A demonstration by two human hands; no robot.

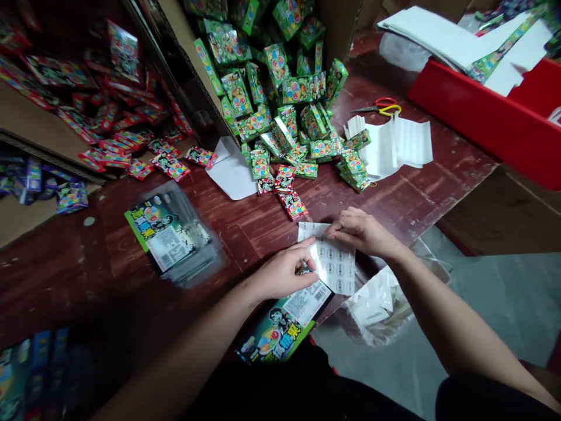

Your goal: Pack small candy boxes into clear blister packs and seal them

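Note:
A sheet of round clear stickers (339,269) with printed marks lies at the table's front edge. My right hand (357,230) pinches it near its upper edge, fingers curled; whether a single sticker is between the fingertips cannot be made out. My left hand (284,272) is closed, thumb and forefinger together, at the top end of a dark green printed candy package (280,324) and beside the sheet. That package, with a white barcode label, slants down toward my lap. To the left lies a stack of similar flat packages in clear plastic (169,234).
Small green candy boxes (280,126) spill from a carton behind; red packets (169,166) spill from another at left. Scissors (379,108) and white paper sheets (398,146) lie to the right, near a red box (477,117). A clear bag of scraps (379,304) hangs below the edge.

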